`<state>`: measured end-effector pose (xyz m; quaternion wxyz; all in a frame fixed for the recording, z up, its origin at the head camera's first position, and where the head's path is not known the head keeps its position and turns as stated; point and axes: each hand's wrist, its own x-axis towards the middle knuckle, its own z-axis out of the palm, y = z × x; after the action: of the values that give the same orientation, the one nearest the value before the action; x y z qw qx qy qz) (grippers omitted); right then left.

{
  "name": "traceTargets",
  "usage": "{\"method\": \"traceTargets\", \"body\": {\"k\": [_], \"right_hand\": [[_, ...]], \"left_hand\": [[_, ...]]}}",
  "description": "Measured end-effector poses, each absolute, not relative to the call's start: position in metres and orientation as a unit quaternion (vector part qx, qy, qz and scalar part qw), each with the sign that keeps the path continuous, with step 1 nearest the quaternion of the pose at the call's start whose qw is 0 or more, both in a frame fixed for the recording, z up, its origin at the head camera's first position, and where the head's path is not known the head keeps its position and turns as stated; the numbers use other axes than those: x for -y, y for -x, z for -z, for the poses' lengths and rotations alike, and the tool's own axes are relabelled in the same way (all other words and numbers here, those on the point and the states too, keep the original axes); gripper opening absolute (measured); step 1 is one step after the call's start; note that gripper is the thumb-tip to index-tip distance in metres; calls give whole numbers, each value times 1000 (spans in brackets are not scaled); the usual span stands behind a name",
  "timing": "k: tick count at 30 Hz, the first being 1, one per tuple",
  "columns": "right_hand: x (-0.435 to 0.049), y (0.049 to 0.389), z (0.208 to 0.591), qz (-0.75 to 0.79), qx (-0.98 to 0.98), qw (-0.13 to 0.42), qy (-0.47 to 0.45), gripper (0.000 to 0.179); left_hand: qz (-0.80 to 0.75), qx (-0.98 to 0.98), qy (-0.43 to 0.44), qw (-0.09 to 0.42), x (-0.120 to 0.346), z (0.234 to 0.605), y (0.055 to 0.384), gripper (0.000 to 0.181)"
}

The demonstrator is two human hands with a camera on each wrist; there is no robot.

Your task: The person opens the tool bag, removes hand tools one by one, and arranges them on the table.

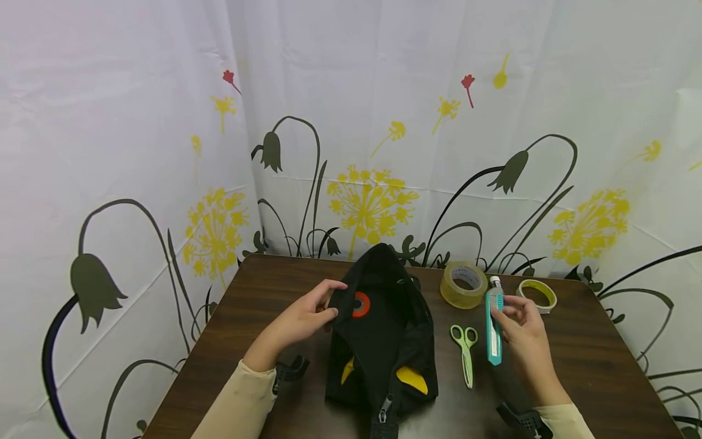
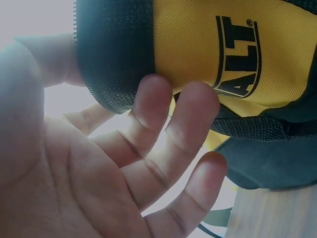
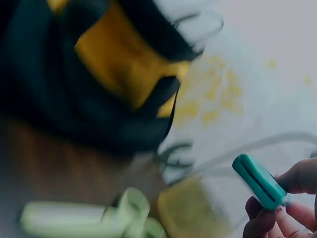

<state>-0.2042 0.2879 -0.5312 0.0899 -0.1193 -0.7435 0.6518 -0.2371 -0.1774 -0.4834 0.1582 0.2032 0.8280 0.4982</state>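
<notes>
A black and yellow zippered tool bag [image 1: 384, 341] stands on the table with its top spread apart. At the left of its mouth my left hand [image 1: 298, 317] pinches the rim between thumb and fingers. The left wrist view shows the bag's yellow side panel [image 2: 198, 44] with black lettering beside my fingertips [image 2: 198, 99]. My right hand [image 1: 523, 329] grips a teal box cutter [image 1: 494, 341] to the right of the bag, held lengthwise above the table. In the right wrist view the box cutter [image 3: 260, 182] sits between thumb and fingers, seen end-on.
Light-green scissors [image 1: 465, 356] lie between the bag and my right hand. Behind them are a wide roll of clear tape [image 1: 452, 294] and a narrower tape roll [image 1: 550, 289]. A small white-capped bottle [image 1: 495, 281] shows behind the box cutter. A flower-patterned curtain [image 1: 362, 79] hangs along the back.
</notes>
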Motion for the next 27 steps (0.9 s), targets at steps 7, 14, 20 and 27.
{"method": "traceTargets", "body": {"k": [7,14,20,27], "right_hand": [[-331,193,581,-559,806,74,181,57],[-337,192,602,-511,835,90,183,52],[-331,193,607,-473,859,117,156,44],[-331,190,606,-474,860,117,147,46]], "left_hand": [[-497,-827,-209,158,176,485,239,51],[-494,-831,-202,156,178,482,237,51],[-490,-834,-203,151,177,481,235,51],[-487,-836,-206,148,175,481,235,51]]}}
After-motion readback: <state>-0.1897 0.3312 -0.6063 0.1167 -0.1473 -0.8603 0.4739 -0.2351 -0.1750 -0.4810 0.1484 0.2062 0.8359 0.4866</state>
